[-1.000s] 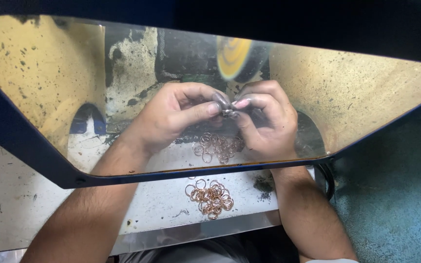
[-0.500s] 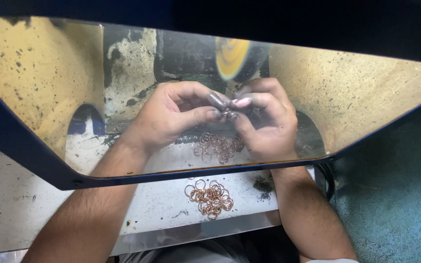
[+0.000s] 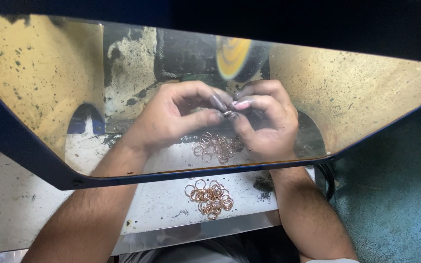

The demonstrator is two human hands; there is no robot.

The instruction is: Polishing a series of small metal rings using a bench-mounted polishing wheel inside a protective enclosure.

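Small coppery metal ring [image 3: 228, 114] pinched between fingertips of left hand [image 3: 171, 119] and right hand [image 3: 266, 122], both closed on it just below yellow buffing wheel [image 3: 234, 57], behind stained clear shield [image 3: 40, 87], loose rings [image 3: 210, 197] heaped within reach.

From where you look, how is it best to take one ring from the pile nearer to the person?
Probably pinch a loose ring at the top left edge of the near pile of copper-coloured rings, coming from above with two fingertips. It lies flat on the white work surface and overlaps few others, whereas the middle ones seem tangled.
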